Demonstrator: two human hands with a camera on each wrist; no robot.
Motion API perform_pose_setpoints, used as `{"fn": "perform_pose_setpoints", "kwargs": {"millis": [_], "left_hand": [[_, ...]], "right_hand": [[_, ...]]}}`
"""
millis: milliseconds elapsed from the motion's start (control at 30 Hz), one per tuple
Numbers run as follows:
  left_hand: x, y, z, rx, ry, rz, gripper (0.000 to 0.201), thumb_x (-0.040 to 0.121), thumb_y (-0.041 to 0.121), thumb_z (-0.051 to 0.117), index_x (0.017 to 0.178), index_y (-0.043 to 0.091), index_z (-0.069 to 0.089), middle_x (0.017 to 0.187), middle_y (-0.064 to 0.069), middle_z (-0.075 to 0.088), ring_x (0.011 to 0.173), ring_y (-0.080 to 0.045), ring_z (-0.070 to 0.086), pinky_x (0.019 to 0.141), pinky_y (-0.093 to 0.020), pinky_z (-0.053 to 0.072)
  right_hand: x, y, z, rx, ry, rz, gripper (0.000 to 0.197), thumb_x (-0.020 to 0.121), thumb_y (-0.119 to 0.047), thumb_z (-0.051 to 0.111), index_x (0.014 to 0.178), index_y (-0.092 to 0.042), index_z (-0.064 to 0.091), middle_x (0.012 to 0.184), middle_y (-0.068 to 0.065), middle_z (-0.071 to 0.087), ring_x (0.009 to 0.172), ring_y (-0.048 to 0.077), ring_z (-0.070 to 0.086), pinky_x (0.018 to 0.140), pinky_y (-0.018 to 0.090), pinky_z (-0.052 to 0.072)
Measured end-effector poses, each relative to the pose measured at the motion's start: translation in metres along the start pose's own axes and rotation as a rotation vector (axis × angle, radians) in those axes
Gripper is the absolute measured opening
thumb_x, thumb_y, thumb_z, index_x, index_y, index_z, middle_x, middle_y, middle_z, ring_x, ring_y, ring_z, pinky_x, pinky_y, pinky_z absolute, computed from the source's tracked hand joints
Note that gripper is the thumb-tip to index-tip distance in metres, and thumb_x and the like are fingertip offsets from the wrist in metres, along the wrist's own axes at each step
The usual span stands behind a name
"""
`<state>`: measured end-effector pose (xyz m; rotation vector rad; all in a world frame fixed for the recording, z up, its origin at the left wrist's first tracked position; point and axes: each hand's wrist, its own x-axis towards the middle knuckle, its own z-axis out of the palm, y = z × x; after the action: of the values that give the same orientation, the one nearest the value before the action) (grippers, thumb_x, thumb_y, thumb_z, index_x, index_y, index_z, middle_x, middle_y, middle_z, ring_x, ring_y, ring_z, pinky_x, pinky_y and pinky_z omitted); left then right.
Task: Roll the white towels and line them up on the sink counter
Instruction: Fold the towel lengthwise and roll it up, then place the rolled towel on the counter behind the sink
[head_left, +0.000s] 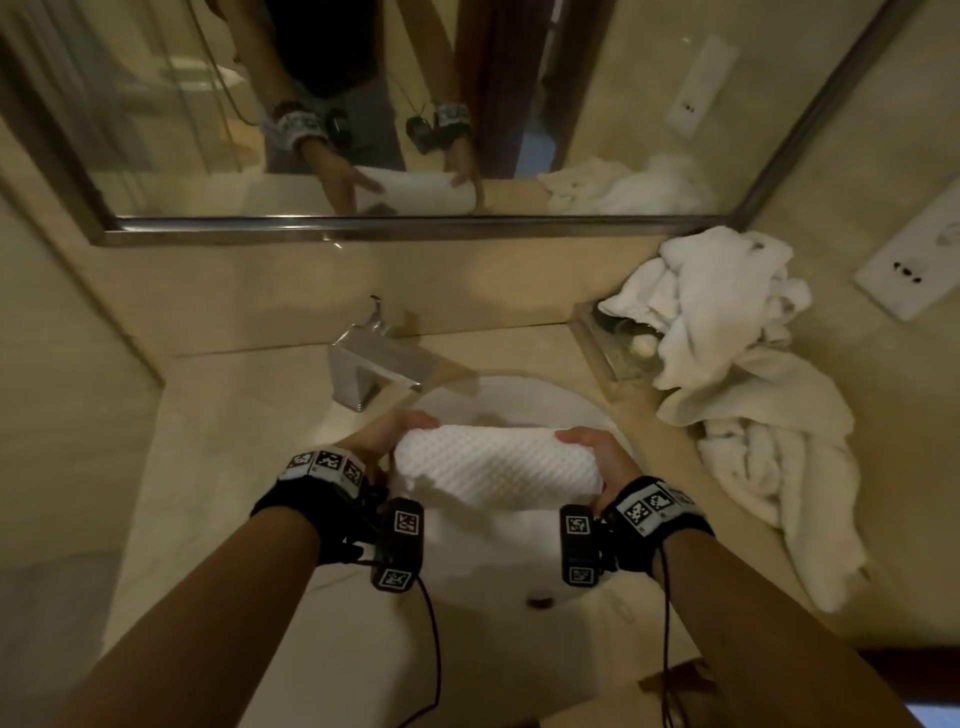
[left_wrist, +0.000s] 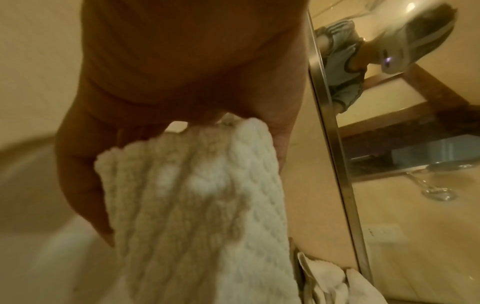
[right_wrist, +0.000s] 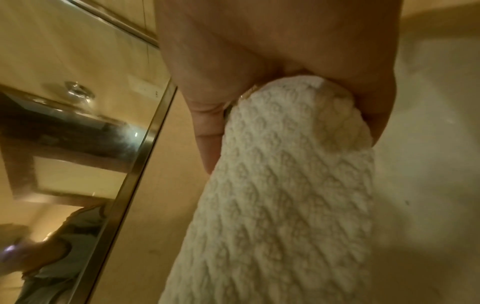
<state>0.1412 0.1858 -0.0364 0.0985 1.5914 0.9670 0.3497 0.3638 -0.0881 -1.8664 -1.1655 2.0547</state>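
A rolled white waffle-weave towel (head_left: 496, 466) hangs level above the sink basin (head_left: 519, 400), held at both ends. My left hand (head_left: 382, 441) grips its left end, thumb and fingers curled round the roll (left_wrist: 197, 197). My right hand (head_left: 592, 452) grips the right end in the same way, fingers wrapped over the towel (right_wrist: 285, 185). A heap of loose white towels (head_left: 737, 374) lies on the counter at the right, some spilling toward the front edge.
A chrome faucet (head_left: 374, 364) stands behind the basin. A clear tray (head_left: 608, 343) with a small soap sits under the towel heap. The mirror (head_left: 415, 104) runs along the back wall. Beige counter (head_left: 223, 441) stretches left of the basin. A wall socket (head_left: 909, 270) is at right.
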Motion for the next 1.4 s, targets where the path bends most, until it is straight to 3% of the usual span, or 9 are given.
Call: {"fn": "perform_pose_setpoints", "kwargs": {"millis": [233, 333, 433, 567, 700, 900, 1033, 1100, 1400], "left_hand": [[0.047, 0.026, 0.081, -0.111, 0.077, -0.007, 0.064, 0.05, 0.043, 0.086, 0.102, 0.01, 0.067, 0.106, -0.013, 0.066, 0.101, -0.033, 0.062, 0.094, -0.048, 0.049], [0.07, 0.038, 0.103, -0.093, 0.039, -0.011, 0.092, 0.022, 0.04, 0.093, 0.105, 0.011, 0.065, 0.108, -0.011, 0.063, 0.103, -0.035, 0.061, 0.094, -0.056, 0.048], [0.101, 0.049, 0.111, -0.139, 0.061, -0.007, 0.093, 0.037, 0.041, 0.093, 0.118, 0.013, 0.059, 0.119, -0.014, 0.06, 0.107, -0.035, 0.061, 0.086, -0.054, 0.053], [0.096, 0.079, 0.121, -0.222, 0.264, 0.085, 0.028, 0.082, 0.04, 0.068, 0.087, 0.016, 0.056, 0.091, -0.009, 0.058, 0.074, -0.024, 0.058, 0.062, -0.036, 0.05], [0.108, 0.107, 0.106, -0.388, 0.384, 0.194, 0.023, 0.092, 0.035, 0.057, 0.082, 0.015, 0.054, 0.087, -0.009, 0.057, 0.073, -0.022, 0.055, 0.065, -0.034, 0.046], [0.17, 0.131, 0.067, -0.249, 0.703, 0.236, 0.099, 0.049, 0.075, 0.069, 0.125, 0.012, 0.06, 0.125, -0.01, 0.06, 0.109, -0.03, 0.059, 0.099, -0.042, 0.046], [0.174, 0.14, 0.081, -0.235, 0.726, 0.197, 0.072, 0.069, 0.04, 0.079, 0.126, 0.004, 0.054, 0.119, -0.013, 0.06, 0.1, -0.032, 0.06, 0.092, -0.045, 0.052], [0.183, 0.132, 0.083, -0.137, 0.787, 0.151, 0.084, 0.062, 0.048, 0.081, 0.128, 0.004, 0.053, 0.125, -0.014, 0.058, 0.107, -0.034, 0.059, 0.094, -0.044, 0.05], [0.209, 0.127, 0.065, -0.045, 0.788, 0.115, 0.121, 0.017, 0.067, 0.08, 0.12, 0.007, 0.056, 0.116, -0.011, 0.064, 0.098, -0.033, 0.065, 0.084, -0.047, 0.056]], "right_hand": [[0.015, -0.055, -0.07, -0.042, 0.01, -0.073, 0.058, 0.062, -0.034, 0.079, 0.11, -0.007, 0.062, 0.103, 0.015, 0.067, 0.094, 0.035, 0.064, 0.075, 0.039, 0.053], [0.029, -0.074, -0.095, -0.065, 0.061, -0.133, 0.063, 0.06, -0.042, 0.081, 0.112, -0.015, 0.058, 0.121, 0.01, 0.06, 0.11, 0.032, 0.057, 0.097, 0.047, 0.048], [0.046, -0.103, -0.102, -0.238, 0.075, -0.243, 0.093, 0.06, -0.055, 0.08, 0.136, -0.014, 0.048, 0.135, 0.006, 0.053, 0.118, 0.03, 0.053, 0.101, 0.043, 0.044], [0.053, -0.147, -0.079, -0.435, 0.031, -0.422, 0.08, 0.073, -0.055, 0.074, 0.136, -0.013, 0.05, 0.133, 0.006, 0.056, 0.111, 0.025, 0.057, 0.089, 0.031, 0.046], [0.074, -0.186, -0.043, -0.496, -0.044, -0.498, 0.088, 0.072, -0.061, 0.07, 0.141, -0.012, 0.046, 0.14, 0.006, 0.052, 0.121, 0.027, 0.054, 0.102, 0.037, 0.045], [0.138, -0.217, -0.006, -0.413, -0.081, -0.367, 0.119, 0.047, -0.074, 0.07, 0.144, -0.012, 0.038, 0.14, 0.007, 0.051, 0.118, 0.029, 0.056, 0.102, 0.044, 0.046], [0.153, -0.223, 0.011, -0.516, -0.051, -0.404, 0.069, 0.086, -0.054, 0.06, 0.139, -0.012, 0.045, 0.138, 0.005, 0.051, 0.123, 0.028, 0.052, 0.106, 0.035, 0.041], [0.166, -0.22, 0.014, -0.63, 0.03, -0.419, 0.059, 0.096, -0.044, 0.051, 0.143, -0.01, 0.04, 0.143, 0.01, 0.047, 0.128, 0.03, 0.048, 0.107, 0.034, 0.039], [0.162, -0.211, 0.015, -0.726, 0.177, -0.613, 0.045, 0.095, -0.03, 0.055, 0.129, -0.002, 0.051, 0.13, 0.017, 0.056, 0.116, 0.033, 0.055, 0.097, 0.034, 0.046]]}}
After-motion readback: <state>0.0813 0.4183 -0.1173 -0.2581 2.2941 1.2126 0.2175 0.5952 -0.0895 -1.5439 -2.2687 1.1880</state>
